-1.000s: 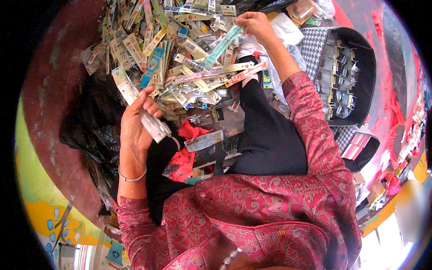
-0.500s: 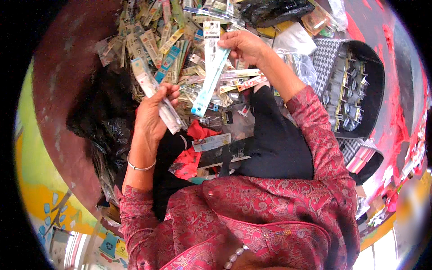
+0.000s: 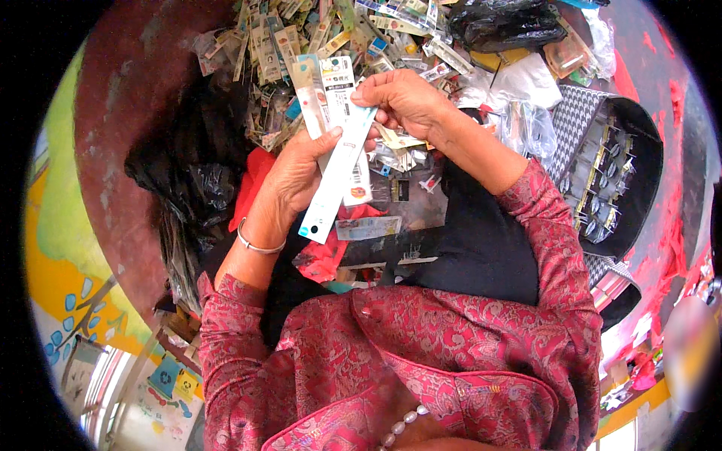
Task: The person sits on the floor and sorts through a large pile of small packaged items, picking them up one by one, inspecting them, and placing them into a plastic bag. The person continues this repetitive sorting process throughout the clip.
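My left hand (image 3: 299,171) is closed around long, narrow plastic packets, its thumb pressing on their faces. One of them is a beige-and-clear packet (image 3: 308,84) sticking up above the thumb. My right hand (image 3: 402,104) pinches a white strip-shaped packet with pale blue ends (image 3: 331,180), which slants down across the front of the others. Behind it stands a white packet with a hanging tab and dark print (image 3: 338,75); its lower end shows below the hands. The packets overlap, so which fingers grip the white one is partly hidden. What is inside them I cannot make out.
A heap of similar slim packets (image 3: 271,45) lies ahead. Black plastic bags lie at the left (image 3: 188,158) and far right (image 3: 504,22). Clear bags (image 3: 526,128) sit beside a houndstooth-lined box (image 3: 575,113) containing small metallic items. A red cloth (image 3: 323,259) lies near my lap.
My hands have come together, and the right hand's packets now overlap the left hand's. The left hand moved right and its packets turned more upright. The view has shifted slightly.
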Demonstrator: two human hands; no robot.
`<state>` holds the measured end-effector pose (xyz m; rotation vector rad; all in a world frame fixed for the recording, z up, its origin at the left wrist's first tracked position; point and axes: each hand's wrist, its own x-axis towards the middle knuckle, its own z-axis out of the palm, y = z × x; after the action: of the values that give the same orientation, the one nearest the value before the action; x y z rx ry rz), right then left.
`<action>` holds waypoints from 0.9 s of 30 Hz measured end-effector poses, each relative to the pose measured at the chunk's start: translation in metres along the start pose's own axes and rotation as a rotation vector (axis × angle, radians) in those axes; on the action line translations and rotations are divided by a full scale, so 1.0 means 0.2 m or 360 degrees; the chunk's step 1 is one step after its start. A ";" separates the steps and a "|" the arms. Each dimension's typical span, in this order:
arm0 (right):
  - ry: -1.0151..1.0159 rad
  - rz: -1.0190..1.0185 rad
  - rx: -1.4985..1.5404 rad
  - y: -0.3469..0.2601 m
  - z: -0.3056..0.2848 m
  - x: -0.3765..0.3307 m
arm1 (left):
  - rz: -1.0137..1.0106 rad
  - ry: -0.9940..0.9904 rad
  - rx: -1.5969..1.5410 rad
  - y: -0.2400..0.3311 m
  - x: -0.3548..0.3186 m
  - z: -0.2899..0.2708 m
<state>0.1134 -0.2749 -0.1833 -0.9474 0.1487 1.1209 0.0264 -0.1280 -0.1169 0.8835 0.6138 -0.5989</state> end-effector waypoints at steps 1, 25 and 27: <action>0.0029 -0.0031 0.0008 -0.01 0.00 -0.01 | -0.0065 0.0024 -0.0054 0.01 0.01 -0.02; -0.0242 0.0353 -0.0020 0.23 0.19 -0.11 | 0.0186 0.0594 -0.0158 -0.04 0.02 -0.18; -0.0374 0.0269 -0.0099 0.23 0.16 -0.11 | 0.0207 0.0715 -0.0199 -0.03 0.04 -0.16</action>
<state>0.0551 -0.2620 -0.1768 -0.8621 0.0025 1.3908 0.0194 -0.1059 -0.1409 0.9379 0.9790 -0.2387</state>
